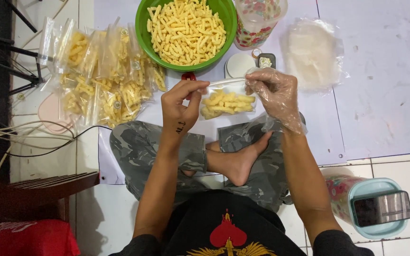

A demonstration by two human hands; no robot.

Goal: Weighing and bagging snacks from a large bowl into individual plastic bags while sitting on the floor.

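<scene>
My left hand [180,105] is bare and pinches the left top corner of a small clear plastic bag [227,100] filled with yellow stick snacks. My right hand [276,95] wears a thin clear plastic glove and grips the bag's right top corner. The bag hangs between both hands above my crossed legs. Just beyond it stands a green bowl [143,31] full of the same yellow snacks. A red object [189,76] peeks out behind my left fingers, mostly hidden.
A pile of filled snack bags [103,76] lies at the left. A stack of empty clear bags [313,52] lies at the right. A floral jar [257,21], a white lid [239,64] and a small dark device [265,61] sit behind. Another floral container [373,206] stands at lower right. Cables [29,140] and a wooden stool are at left.
</scene>
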